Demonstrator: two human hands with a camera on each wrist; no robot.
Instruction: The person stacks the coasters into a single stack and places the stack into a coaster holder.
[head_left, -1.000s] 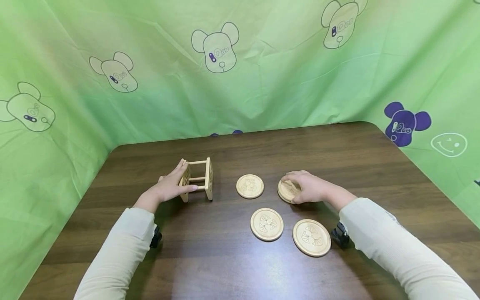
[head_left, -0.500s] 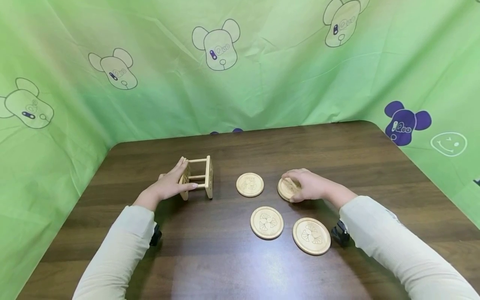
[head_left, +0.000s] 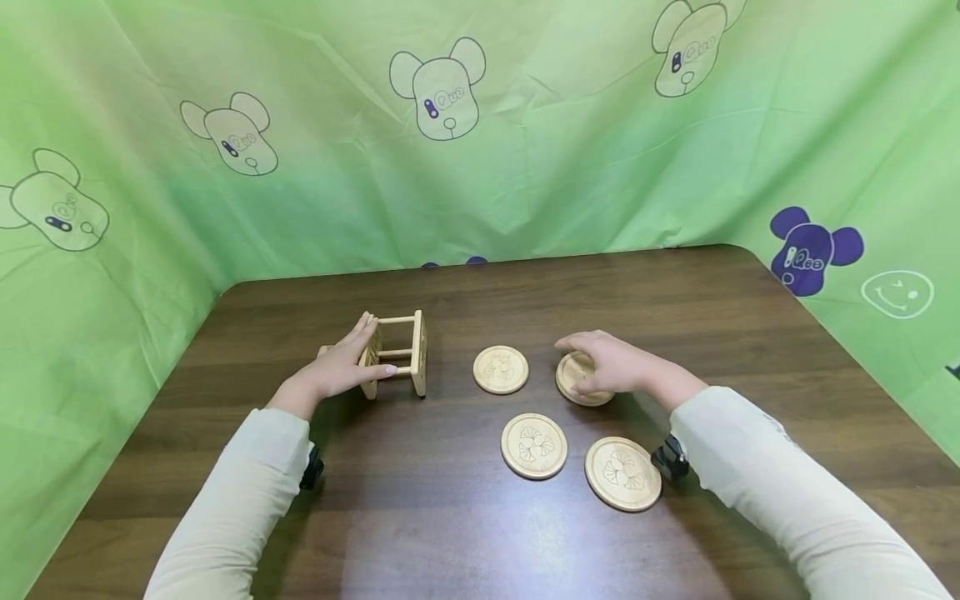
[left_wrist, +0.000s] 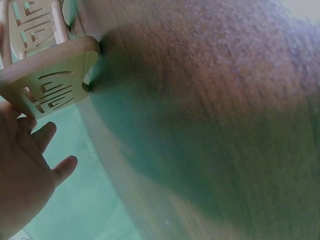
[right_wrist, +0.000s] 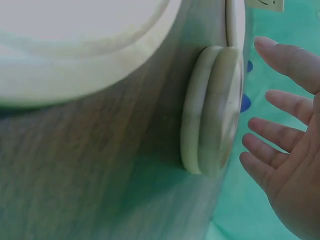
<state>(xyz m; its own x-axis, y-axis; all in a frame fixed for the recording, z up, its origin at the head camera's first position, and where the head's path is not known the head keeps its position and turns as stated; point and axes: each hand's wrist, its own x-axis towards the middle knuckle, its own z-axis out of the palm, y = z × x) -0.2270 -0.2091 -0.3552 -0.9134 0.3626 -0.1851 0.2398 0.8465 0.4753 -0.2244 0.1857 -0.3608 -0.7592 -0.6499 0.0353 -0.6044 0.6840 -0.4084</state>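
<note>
My left hand (head_left: 337,371) grips the near end panel of a small wooden coaster rack (head_left: 419,354), with the thumb across a rod and the other fingers along the outside. In the left wrist view the panel (left_wrist: 47,82) shows cut-out slots, and two fingers stick out below it. My right hand (head_left: 611,364) hovers over two round wooden coasters (right_wrist: 212,115) stacked one on the other. The right wrist view shows its fingers spread and apart from the stack. In the head view, this hand partly covers the top coaster (head_left: 572,375).
Three more coasters lie flat on the dark wooden table (head_left: 420,517): one (head_left: 500,369) between rack and stack, one (head_left: 534,447) nearer, and one (head_left: 623,473) beside my right wrist. Behind the table hangs a green printed cloth (head_left: 322,192).
My right hand has let go of the stacked coaster and lifted slightly away, its fingers opening. The left hand and the rack stay in place; the head view tilts a little.
</note>
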